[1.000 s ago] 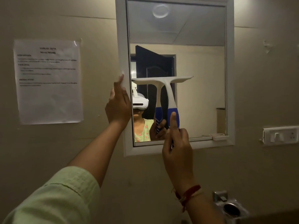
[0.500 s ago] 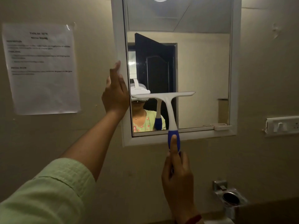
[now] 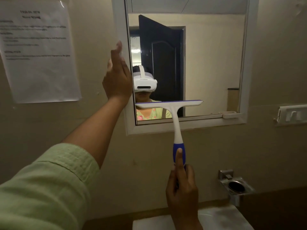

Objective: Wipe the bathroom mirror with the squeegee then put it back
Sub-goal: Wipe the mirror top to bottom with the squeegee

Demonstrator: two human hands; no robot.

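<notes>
A white-framed mirror point(image 3: 216, 55) hangs on the beige wall. My right hand point(image 3: 181, 191) grips the blue handle of a white squeegee point(image 3: 176, 123), index finger stretched along the grip. Its blade lies level across the lower left part of the glass, a little above the bottom frame. My left hand point(image 3: 117, 77) rests with straight fingers against the left side of the mirror frame point(image 3: 120, 27). The glass reflects a person with a white headset and a dark open door.
A printed paper sheet point(image 3: 38, 50) is taped to the wall left of the mirror. A white switch plate point(image 3: 293, 114) sits at the right. A metal wall holder point(image 3: 235, 186) juts out at lower right above a white basin edge point(image 3: 224, 218).
The squeegee has slid down the glass from mid-height to near the bottom edge, my right hand dropping with it. My left hand stays on the frame.
</notes>
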